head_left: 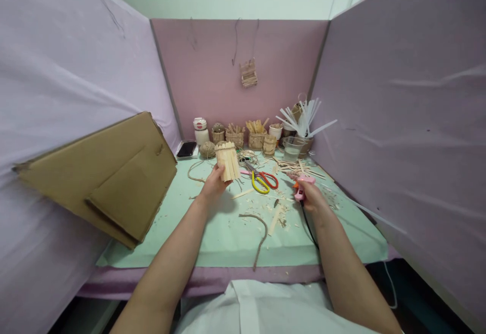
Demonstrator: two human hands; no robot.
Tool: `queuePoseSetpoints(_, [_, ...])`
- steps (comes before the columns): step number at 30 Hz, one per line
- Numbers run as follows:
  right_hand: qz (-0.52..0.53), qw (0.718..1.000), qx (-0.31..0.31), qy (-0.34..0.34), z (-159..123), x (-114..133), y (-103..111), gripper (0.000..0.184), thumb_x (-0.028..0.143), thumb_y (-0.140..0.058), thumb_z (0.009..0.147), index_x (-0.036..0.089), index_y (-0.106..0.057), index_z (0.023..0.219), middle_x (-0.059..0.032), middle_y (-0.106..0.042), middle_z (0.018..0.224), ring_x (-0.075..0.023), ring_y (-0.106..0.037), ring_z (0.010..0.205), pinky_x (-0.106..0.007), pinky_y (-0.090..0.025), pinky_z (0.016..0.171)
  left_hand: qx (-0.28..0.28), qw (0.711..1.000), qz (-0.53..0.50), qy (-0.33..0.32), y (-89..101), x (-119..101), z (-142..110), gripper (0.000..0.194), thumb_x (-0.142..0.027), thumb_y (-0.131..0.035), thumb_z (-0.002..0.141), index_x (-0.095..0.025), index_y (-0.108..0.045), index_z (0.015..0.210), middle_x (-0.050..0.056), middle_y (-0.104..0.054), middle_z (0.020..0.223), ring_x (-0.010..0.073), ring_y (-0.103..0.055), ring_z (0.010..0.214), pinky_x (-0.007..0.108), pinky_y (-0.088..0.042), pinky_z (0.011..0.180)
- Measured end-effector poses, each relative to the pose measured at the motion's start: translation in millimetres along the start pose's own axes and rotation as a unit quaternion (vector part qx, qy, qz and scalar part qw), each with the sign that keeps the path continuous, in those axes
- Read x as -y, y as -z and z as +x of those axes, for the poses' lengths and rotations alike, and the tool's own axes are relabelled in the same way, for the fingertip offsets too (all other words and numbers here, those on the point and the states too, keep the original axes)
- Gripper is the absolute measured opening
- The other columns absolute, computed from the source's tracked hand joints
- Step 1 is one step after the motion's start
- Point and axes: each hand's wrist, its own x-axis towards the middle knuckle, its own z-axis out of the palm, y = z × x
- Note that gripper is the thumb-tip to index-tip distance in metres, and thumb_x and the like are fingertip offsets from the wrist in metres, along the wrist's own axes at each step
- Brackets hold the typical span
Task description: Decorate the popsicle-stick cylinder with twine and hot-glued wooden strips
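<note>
My left hand (pixel 214 181) is closed around the lower left side of a small cup made of upright wooden sticks (pixel 228 161), held above the table; a band of twine runs round its upper rim. My right hand (pixel 312 196) grips a pink glue gun (pixel 299 190) by its handle, nozzle pointing away and left, its black cord hanging toward the table edge. Between the hands lie scissors (pixel 261 179) with one yellow and one red handle loop. A loose piece of twine (pixel 261 233) curves across the cloth near the front edge.
Wood shavings (pixel 280 216) litter the middle. At the back stand stick-filled woven baskets (pixel 256 139), a white jar (pixel 201 131), a twine ball (pixel 207 150) and a pot of glue sticks (pixel 304 144). A phone (pixel 187 149) lies back left. A cardboard sheet (pixel 114 172) leans at left.
</note>
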Motion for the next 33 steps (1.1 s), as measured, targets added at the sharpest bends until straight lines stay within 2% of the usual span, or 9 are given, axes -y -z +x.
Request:
queuePoseSetpoints(3, [-0.178, 0.984, -0.011, 0.021, 4, -1, 16, 0.018, 0.033, -0.059, 0.080, 0.017, -0.065, 0.074, -0.0010, -0.055, 0.056, -0.0154, -0.052, 0.057, -0.025, -0.039, 0.054, -0.002, 1.000, -0.003, 0.005, -1.2, -1, 0, 0.046, -0.042, -0.081, 0.067, -0.026, -0.058, 0.103, 0.000, -0.066, 0.097, 0.0179, -0.061, 0.090, 0.029, -0.045, 0.073])
queuePoseSetpoints(7, [-0.503, 0.861, -0.037, 0.064, -1, 3, 26, 0.044, 0.041, -0.048, 0.090, 0.018, -0.065, 0.056, -0.0127, -0.064, 0.063, -0.0264, -0.064, 0.077, -0.035, -0.043, 0.069, -0.002, 1.000, -0.003, 0.001, -1.4, 0, 0, 0.043, -0.043, -0.080, 0.069, -0.026, -0.058, 0.102, 0.001, -0.066, 0.097, 0.0182, -0.061, 0.091, 0.028, -0.044, 0.074])
queuePoseSetpoints(11, [-0.574, 0.811, -0.083, 0.070, -14, 10, 25, 0.037, 0.041, -0.053, 0.089, 0.015, -0.074, 0.075, -0.0188, -0.069, 0.076, -0.0327, -0.066, 0.086, -0.038, -0.044, 0.070, 0.001, 1.000, 0.008, 0.002, -0.6, 1, 1, 0.043, -0.044, -0.078, 0.070, -0.026, -0.058, 0.104, 0.002, -0.066, 0.101, 0.0207, -0.060, 0.099, 0.030, -0.044, 0.076])
queuePoseSetpoints(13, [-0.570, 0.803, -0.101, 0.145, -24, 13, 19, 0.032, 0.038, -0.055, 0.089, 0.013, -0.074, 0.092, -0.0202, -0.069, 0.088, -0.0319, -0.065, 0.091, -0.037, -0.044, 0.072, 0.002, 1.000, 0.008, 0.001, 0.0, 2, 1, 0.043, -0.044, -0.079, 0.070, -0.026, -0.059, 0.104, 0.003, -0.066, 0.103, 0.0216, -0.060, 0.101, 0.030, -0.044, 0.077])
queuePoseSetpoints(15, [-0.547, 0.797, -0.046, 0.251, -38, 12, 5, 0.026, 0.032, -0.056, 0.091, 0.014, -0.074, 0.099, -0.0184, -0.068, 0.099, -0.0277, -0.064, 0.093, -0.036, -0.044, 0.077, 0.005, 1.000, 0.007, 0.002, 0.6, 2, 2, 0.044, -0.043, -0.079, 0.070, -0.026, -0.059, 0.105, 0.003, -0.066, 0.103, 0.0218, -0.060, 0.101, 0.030, -0.045, 0.077])
queuePoseSetpoints(20, [-0.443, 0.740, 0.317, 0.395, -78, -10, -52, 0.017, 0.013, -0.060, 0.088, 0.020, -0.075, 0.087, -0.0072, -0.071, 0.092, -0.0194, -0.062, 0.087, -0.030, -0.042, 0.080, 0.008, 1.000, 0.008, 0.013, 0.2, 1, 1, 0.048, -0.046, -0.081, 0.066, -0.026, -0.058, 0.104, 0.001, -0.066, 0.100, 0.0183, -0.061, 0.092, 0.028, -0.045, 0.073])
queuePoseSetpoints(25, [-0.520, 0.678, 0.304, 0.421, -95, -28, -81, 0.013, 0.013, -0.064, 0.087, 0.018, -0.075, 0.083, -0.0088, -0.071, 0.090, -0.0215, -0.060, 0.089, -0.032, -0.037, 0.077, 0.019, 1.000, 0.008, 0.008, -1.3, 0, -1, 0.050, -0.047, -0.081, 0.067, -0.025, -0.058, 0.106, 0.002, -0.067, 0.100, 0.0190, -0.062, 0.095, 0.028, -0.045, 0.072])
queuePoseSetpoints(29, [-0.515, 0.683, 0.311, 0.414, -90, -30, -80, 0.014, 0.010, -0.061, 0.085, 0.017, -0.070, 0.077, -0.0071, -0.068, 0.084, -0.0193, -0.057, 0.084, -0.031, -0.036, 0.075, 0.008, 1.000, 0.008, 0.004, -0.3, 2, 0, 0.047, -0.047, -0.079, 0.070, -0.026, -0.058, 0.108, 0.003, -0.068, 0.104, 0.0208, -0.061, 0.101, 0.028, -0.045, 0.073])
queuePoseSetpoints(33, [-0.405, 0.774, 0.317, 0.370, -83, -32, -77, 0.015, 0.013, -0.053, 0.087, 0.017, -0.063, 0.076, -0.0030, -0.063, 0.078, -0.0152, -0.053, 0.075, -0.028, -0.037, 0.071, 0.003, 1.000, 0.007, 0.010, 1.3, 3, 1, 0.044, -0.045, -0.079, 0.071, -0.026, -0.059, 0.105, 0.003, -0.067, 0.102, 0.0198, -0.061, 0.099, 0.027, -0.045, 0.073])
